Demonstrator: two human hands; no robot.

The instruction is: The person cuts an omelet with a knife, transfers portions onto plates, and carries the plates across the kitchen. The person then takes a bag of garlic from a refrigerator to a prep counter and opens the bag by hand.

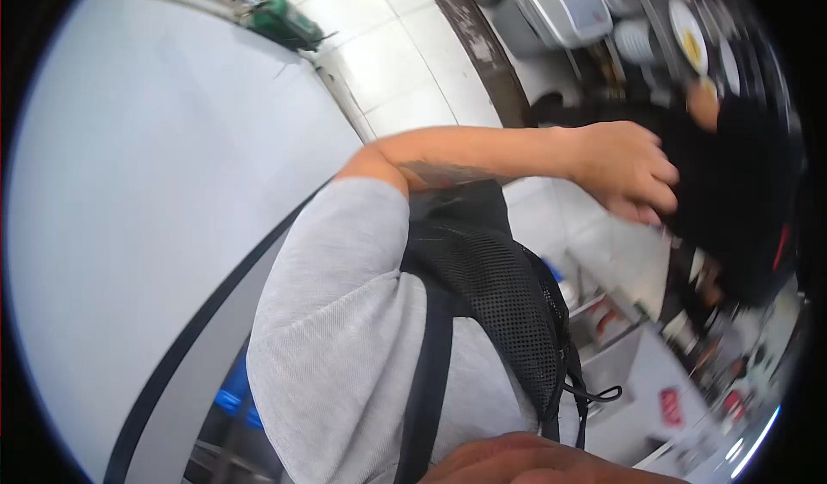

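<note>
My left arm, in a light grey sleeve (332,312), crosses the view from the left with its elbow bent. At its end my left hand (624,170) is closed, fingers curled down. Whether anything lies inside the fingers is hidden. Behind the hand, at the right, is a person in black clothing (732,200); I cannot tell whether the hand touches them. Below the forearm, black mesh fabric (491,282) and a dark strap (426,381) lie against the grey shirt. Blurred skin (551,464) shows at the bottom edge, possibly my right hand; its fingers cannot be made out.
The view is tilted sideways. A large pale panel (164,165) fills the left, with a green object (284,21) by its corner. White tiles (392,53) run behind. Upper right are a grey lidded container (564,6) and a plate (687,36). Counter clutter is blurred lower right.
</note>
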